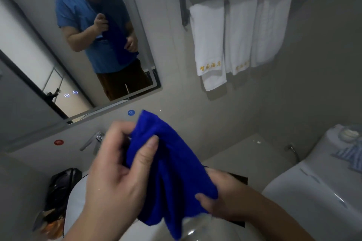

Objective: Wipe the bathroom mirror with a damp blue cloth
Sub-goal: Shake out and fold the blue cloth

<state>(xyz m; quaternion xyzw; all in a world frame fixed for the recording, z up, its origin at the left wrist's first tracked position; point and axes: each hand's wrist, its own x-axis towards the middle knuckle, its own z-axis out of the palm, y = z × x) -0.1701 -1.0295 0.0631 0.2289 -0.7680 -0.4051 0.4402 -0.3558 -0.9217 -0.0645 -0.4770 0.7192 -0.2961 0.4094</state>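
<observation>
A bright blue cloth (172, 172) hangs bunched between both hands above the white sink (78, 197). My left hand (119, 170) pinches its upper part with thumb and curled fingers. Lower and to the right, my right hand (221, 197) grips the cloth's lower edge. The wall mirror (35, 49) fills the upper left, well above and behind the cloth, and reflects a person holding the same cloth. Neither hand touches the mirror.
A chrome tap (94, 141) stands behind the sink. A black bag (62, 188) and an orange packet (52, 227) lie at the sink's left. White towels (241, 31) hang on a rack at upper right. A toilet (317, 188) is at lower right.
</observation>
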